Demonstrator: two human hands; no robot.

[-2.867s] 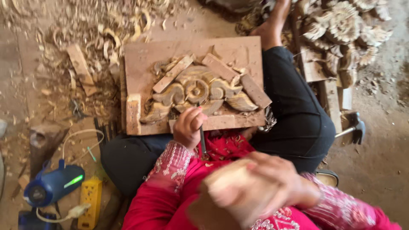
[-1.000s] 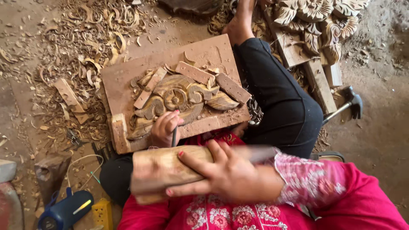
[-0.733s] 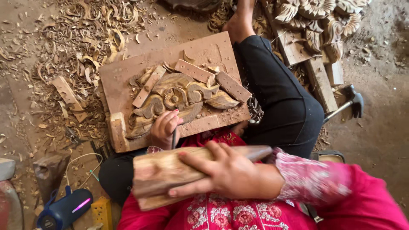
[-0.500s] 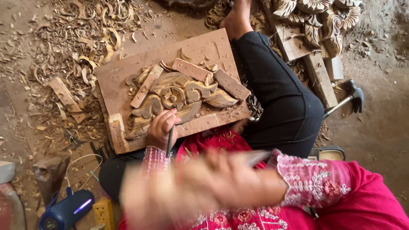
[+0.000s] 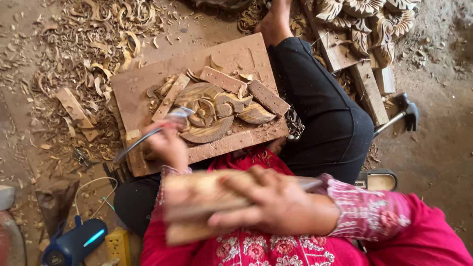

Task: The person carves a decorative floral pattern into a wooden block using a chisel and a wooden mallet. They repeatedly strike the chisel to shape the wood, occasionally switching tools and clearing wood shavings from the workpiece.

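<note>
I sit on the floor with a wooden board across my lap. A carved scroll-and-leaf wood piece lies on it, framed by small wood blocks. My left hand grips a metal chisel, blurred and lying slantwise, its tip near the carving's left side. My right hand is closed around a wooden mallet, held level in front of my red top, close to the camera and blurred.
Wood shavings litter the ground on the left. Carved wooden ornaments and planks are stacked at upper right. A hammer lies to the right. A blue cylindrical speaker and a yellow box sit at lower left.
The mallet swung down in a blur and is back level in my right hand. My left hand has tilted the chisel from upright to slanting left over the board.
</note>
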